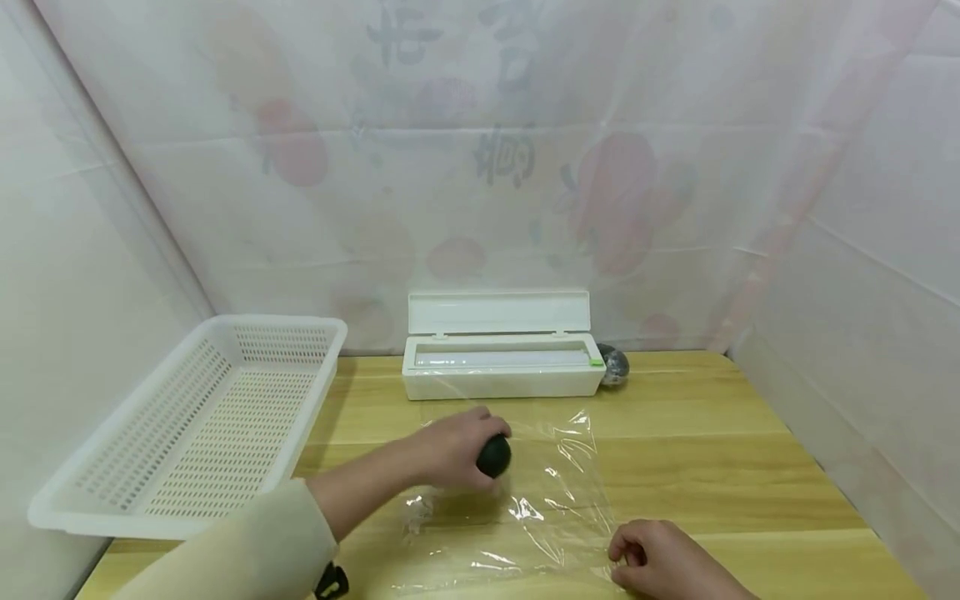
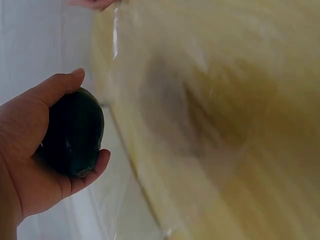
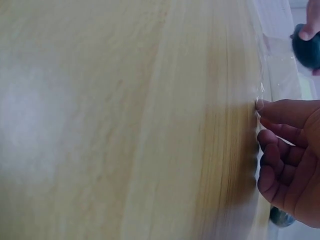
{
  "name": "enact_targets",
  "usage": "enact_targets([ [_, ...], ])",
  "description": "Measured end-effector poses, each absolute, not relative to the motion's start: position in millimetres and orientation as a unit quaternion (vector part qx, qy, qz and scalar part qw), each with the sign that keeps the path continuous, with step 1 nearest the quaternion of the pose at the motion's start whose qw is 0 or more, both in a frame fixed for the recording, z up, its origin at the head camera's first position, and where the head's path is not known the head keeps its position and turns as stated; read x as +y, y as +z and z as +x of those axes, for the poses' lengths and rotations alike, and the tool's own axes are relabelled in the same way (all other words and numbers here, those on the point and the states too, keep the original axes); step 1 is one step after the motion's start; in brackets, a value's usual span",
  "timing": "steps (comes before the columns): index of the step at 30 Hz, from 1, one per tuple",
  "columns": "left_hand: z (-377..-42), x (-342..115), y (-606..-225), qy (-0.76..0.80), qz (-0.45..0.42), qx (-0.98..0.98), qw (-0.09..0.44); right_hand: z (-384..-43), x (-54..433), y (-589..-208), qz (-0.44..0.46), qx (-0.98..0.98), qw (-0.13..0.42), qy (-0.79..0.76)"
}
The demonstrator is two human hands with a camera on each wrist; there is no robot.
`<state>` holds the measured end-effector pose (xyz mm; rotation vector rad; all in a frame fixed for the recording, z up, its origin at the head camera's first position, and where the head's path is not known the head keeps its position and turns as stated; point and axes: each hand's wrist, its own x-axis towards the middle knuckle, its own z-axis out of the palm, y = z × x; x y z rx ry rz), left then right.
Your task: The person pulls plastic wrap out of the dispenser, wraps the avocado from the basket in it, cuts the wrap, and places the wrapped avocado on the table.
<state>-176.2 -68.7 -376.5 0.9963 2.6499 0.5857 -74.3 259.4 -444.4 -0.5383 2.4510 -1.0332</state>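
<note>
Above film (image 1: 551, 492), the left grip (image 1: 461, 450) (fingers curled) holds an avocado (image 1: 494, 456).

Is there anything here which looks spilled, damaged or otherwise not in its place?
Nothing stands out as spilled or damaged. The clear film is wrinkled, but this looks ordinary for thin plastic. The open white box also appears intact.

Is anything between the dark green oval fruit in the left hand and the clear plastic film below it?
Nothing visible. The left hand holds the dark green oval fruit over the clear plastic film, with no object between them; the right hand is aside, at the film's near right corner.
</note>
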Motion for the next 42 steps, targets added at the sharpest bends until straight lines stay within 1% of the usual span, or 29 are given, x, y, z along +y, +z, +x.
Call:
enact_targets([
  [4, -166, -48, -395, 0.187, 0.365, 0.902, 0.137, -75, 259, -444, -0.190, 0.883, 0.216, -0.370],
  [8, -157, -37, -408, 0.180, 0.372, 0.899, 0.144, -75, 258, -443, -0.187, 0.884, 0.217, -0.369],
  [14, -146, -30, -419, 0.172, 0.374, 0.902, 0.133, -77, 259, -443, -0.182, 0.886, 0.220, -0.366],
  [27, -142, -34, -429, 0.181, 0.358, 0.910, 0.101, -78, 261, -448, -0.193, 0.874, 0.218, -0.388],
  [35, -141, -39, -432, 0.221, 0.342, 0.906, 0.112, -77, 261, -450, -0.201, 0.873, 0.211, -0.392],
  [42, -140, -41, -430, 0.209, 0.339, 0.911, 0.106, -78, 262, -449, -0.194, 0.874, 0.217, -0.388],
])
